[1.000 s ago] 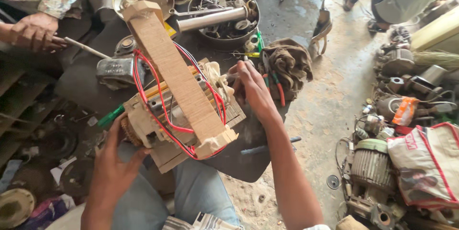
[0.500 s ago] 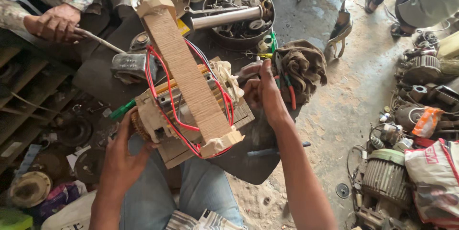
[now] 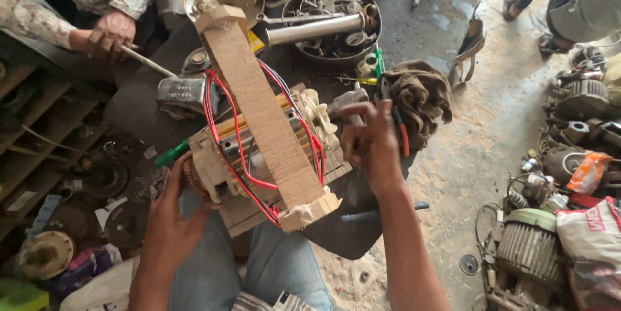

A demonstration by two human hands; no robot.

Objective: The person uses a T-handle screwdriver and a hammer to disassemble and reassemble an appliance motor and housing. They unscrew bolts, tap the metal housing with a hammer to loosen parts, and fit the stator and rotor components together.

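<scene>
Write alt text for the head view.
A person's left hand grips a motor wound with red wire around a wooden form, while the right hand hovers beside it. Another person's hand holds a rod nearby.

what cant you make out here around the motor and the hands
Head view only:
- Left hand fingertips: hidden behind the motor end it grips.
- Motor core: covered by the cardboard strip and red wires.
- Right hand: motion-blurred, so any grip is unclear.
- Metal bowl contents: too small and jumbled.
</scene>
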